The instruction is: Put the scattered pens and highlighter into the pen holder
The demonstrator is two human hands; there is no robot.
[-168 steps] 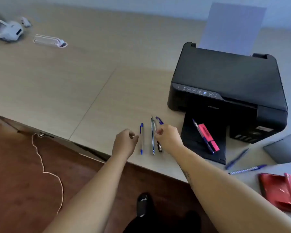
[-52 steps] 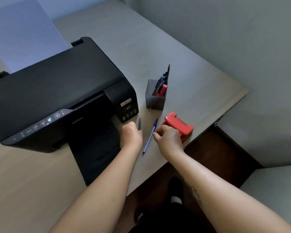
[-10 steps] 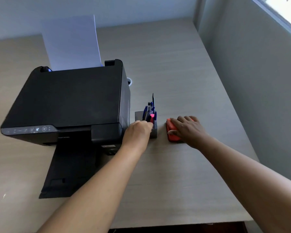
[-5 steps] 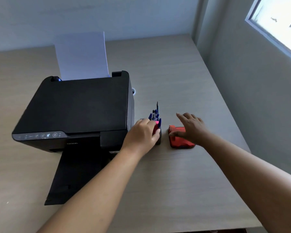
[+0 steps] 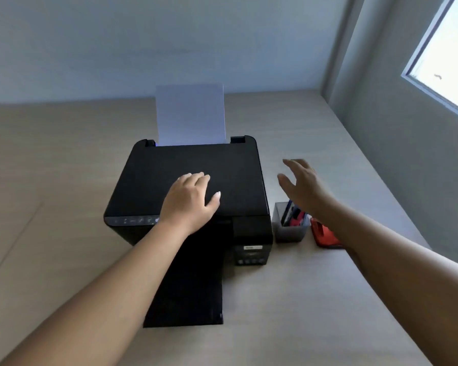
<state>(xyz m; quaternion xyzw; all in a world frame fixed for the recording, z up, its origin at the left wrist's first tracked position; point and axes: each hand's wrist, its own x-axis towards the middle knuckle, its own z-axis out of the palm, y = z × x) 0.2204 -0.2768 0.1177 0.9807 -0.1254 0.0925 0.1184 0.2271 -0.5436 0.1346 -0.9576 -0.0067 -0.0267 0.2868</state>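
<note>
A grey square pen holder stands on the wooden table just right of the printer. Several blue pens and a pink highlighter stick up out of it. My left hand hovers over the printer's black lid, fingers loosely spread, holding nothing. My right hand is raised above and behind the holder, fingers apart and empty; its forearm hides part of the holder's right side. No loose pens show on the table.
A black printer with a white sheet upright in its rear feed fills the middle; its output tray reaches toward me. A red hole punch lies right of the holder. A wall and window close off the right.
Both hands have lifted away: the left from the pen holder to over the printer lid, the right off the red hole punch into the air. The view has tilted up.
</note>
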